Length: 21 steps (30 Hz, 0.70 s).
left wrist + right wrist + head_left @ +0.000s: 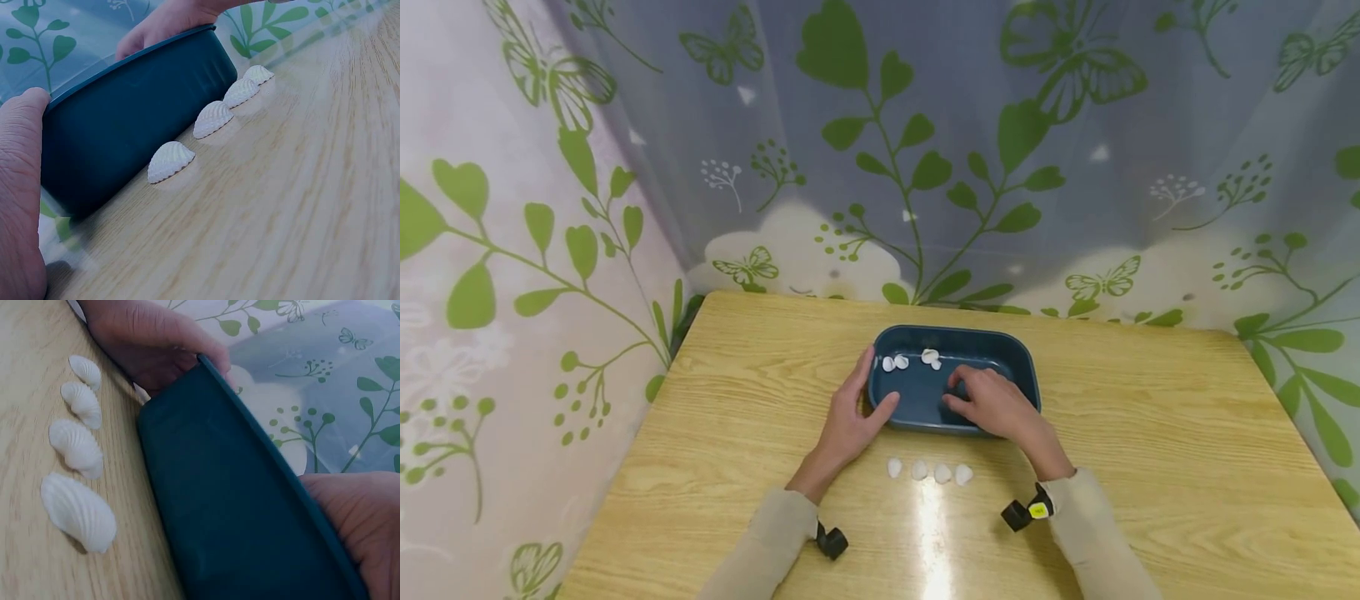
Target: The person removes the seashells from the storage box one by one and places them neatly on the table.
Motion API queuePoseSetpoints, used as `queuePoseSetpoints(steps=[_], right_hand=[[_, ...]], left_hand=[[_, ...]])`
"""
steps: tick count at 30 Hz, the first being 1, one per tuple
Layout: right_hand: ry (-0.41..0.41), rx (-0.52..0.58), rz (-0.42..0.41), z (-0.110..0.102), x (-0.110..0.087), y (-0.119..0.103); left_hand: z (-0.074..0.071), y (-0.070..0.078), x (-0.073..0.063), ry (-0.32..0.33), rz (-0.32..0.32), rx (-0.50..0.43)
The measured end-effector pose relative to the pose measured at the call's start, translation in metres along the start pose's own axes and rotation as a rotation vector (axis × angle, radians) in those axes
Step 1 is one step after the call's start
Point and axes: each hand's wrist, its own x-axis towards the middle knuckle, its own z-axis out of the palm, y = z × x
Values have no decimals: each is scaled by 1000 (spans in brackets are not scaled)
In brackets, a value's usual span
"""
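Note:
A dark blue rectangular tub [917, 407] stands on the table, with several white seashells [929, 356] on its floor towards the far left side. My left hand [850, 421] grips the tub's left end, fingers along the outer wall and thumb over the near rim. Over the near right rim, my right hand [996, 404] reaches into the tub, its fingers bent down towards the floor. What lies under those fingertips is hidden, and I cannot tell whether they hold a shell. Several ribbed white seashells [213, 119] lie in a row on the table along the tub's near side.
The wooden table [760, 367] reaches back to a patterned curtain [955, 167] with green leaves and butterflies. Another patterned sheet [512, 333] hangs along the left edge. Both wrists carry small black cameras [1017, 515].

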Motion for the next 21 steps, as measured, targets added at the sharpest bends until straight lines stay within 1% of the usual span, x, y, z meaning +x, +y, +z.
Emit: queuePoseSetpoints(steps=[4, 11, 18, 21], right_hand=[[-2, 13, 9, 1, 2, 3], [-12, -1, 28, 3, 3, 1], [-37, -12, 49, 4, 4, 2], [-47, -8, 57, 4, 4, 3]], left_hand=[[0, 0, 0, 0, 1, 0], [-2, 0, -1, -2, -14, -1], [0, -2, -1, 8, 12, 4], [0, -2, 0, 5, 7, -1]])
